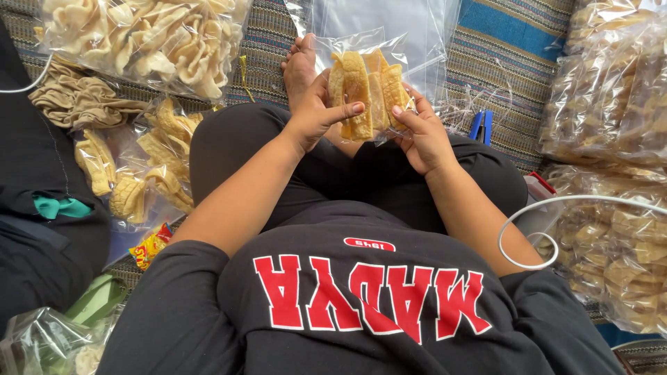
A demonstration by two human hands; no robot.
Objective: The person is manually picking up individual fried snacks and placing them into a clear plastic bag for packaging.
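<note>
Seated cross-legged on the striped mat (500, 62), we hold a small clear bag (375, 42) of long yellow crackers (367, 94) upright above our lap, our left hand (316, 111) pinching its lower left side, thumb across the front, and our right hand (424, 135) gripping its lower right corner with curled fingers.

Crackers (367, 90) in bag (389, 28) — between both hands

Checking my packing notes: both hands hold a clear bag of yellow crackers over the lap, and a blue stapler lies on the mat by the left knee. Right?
Not quite. The head view shows the blue stapler on the mat by the right knee, not the left. Both the left hand and right hand do hold the clear bag of yellow crackers.
</note>
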